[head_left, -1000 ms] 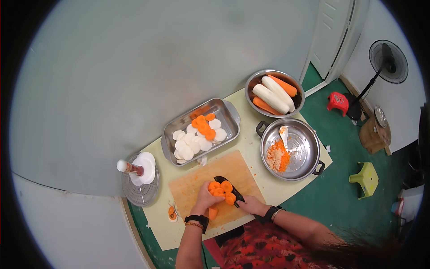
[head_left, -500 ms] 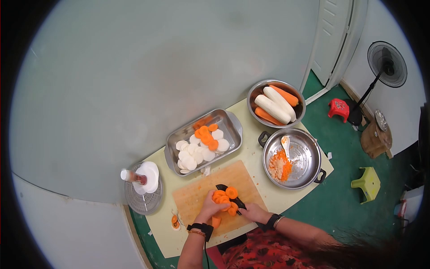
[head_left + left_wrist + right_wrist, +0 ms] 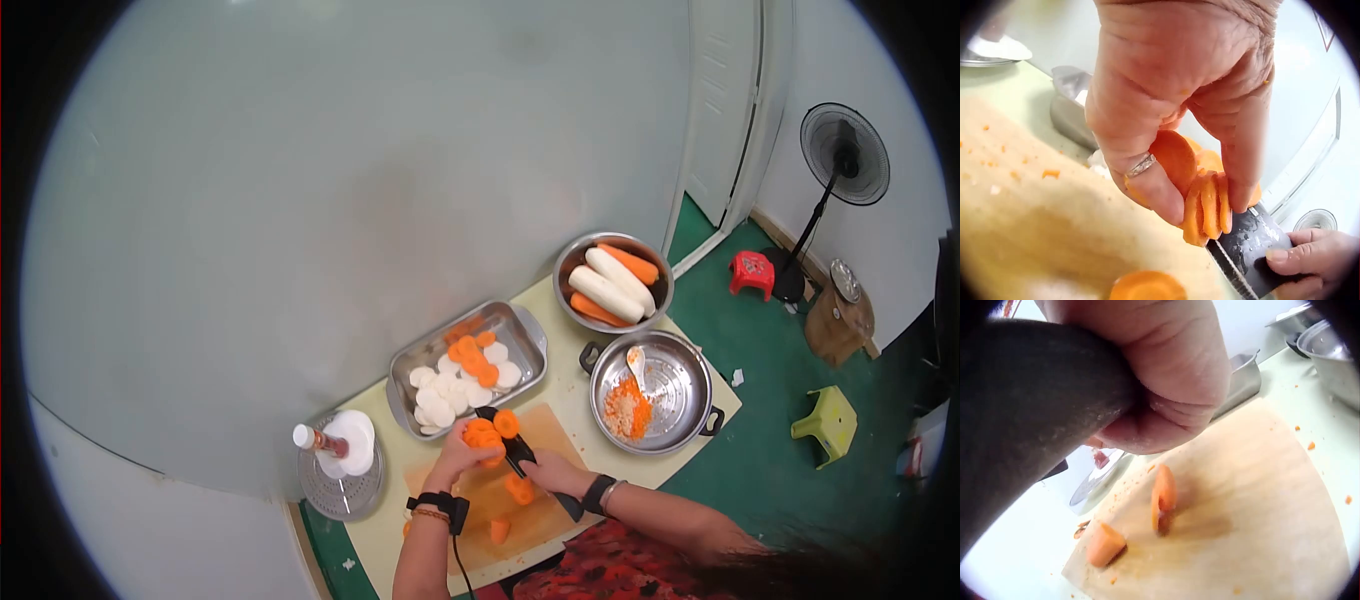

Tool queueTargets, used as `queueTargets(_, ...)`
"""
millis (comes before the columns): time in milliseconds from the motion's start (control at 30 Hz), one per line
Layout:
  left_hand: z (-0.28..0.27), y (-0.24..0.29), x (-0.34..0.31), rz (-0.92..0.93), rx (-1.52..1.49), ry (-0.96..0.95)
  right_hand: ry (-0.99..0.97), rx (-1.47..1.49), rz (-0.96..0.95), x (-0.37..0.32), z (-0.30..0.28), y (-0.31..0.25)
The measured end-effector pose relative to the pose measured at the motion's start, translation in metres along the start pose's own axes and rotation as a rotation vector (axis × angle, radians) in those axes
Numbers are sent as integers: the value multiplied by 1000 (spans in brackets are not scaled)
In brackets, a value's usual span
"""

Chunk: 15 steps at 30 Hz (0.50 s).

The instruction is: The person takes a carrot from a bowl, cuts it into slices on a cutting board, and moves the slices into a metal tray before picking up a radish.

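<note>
My left hand pinches a stack of carrot slices between thumb and fingers, over the far edge of the wooden cutting board. My right hand grips the handle of a black-bladed knife, whose flat blade lies under and beside the slices. One slice rests on the blade near its tip in the head view. On the board remain a few carrot slices and a carrot stub. Just beyond stands a metal tray of white radish and carrot slices.
A steel bowl of whole carrots and peeled white radishes stands at the back right. Before it is a two-handled pan with chopped carrot and a spoon. At left, a bottle and white dish sit on a perforated round plate.
Both hands have lifted the knife and gathered carrot slices away from the board's middle toward the tray, leaving a few slices and the stub behind. The head view has tilted upward.
</note>
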<state>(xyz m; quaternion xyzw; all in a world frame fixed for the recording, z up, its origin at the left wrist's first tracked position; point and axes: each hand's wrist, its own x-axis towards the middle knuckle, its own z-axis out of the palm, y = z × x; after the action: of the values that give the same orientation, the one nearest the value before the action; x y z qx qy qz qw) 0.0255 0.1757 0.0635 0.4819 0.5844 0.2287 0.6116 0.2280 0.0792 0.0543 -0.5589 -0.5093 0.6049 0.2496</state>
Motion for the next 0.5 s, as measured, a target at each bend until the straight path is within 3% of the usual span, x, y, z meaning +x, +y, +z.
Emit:
queueTargets(133, -12, 27, 31, -13, -212, 332, 11, 87, 113, 38, -14, -33)
queueTargets(233, -9, -4, 55, 116, -208, 625, 4, 130, 175, 33, -20, -17)
queueTargets(333, -6, -59, 54, 175, 22, 536, 30, 119, 198, 12, -19, -1)
queueTargets(367, -2, -78, 44, 252, -25, 365, 54, 126, 201, 4, -18, -2)
queueTargets(433, 10, -92, 14, 195, 400, 141, 60, 165, 218, -2, -16, 11)
queueTargets(500, 30, -100, -20, 317, 739, 72, 79, 181, 219, -8, -12, 21)
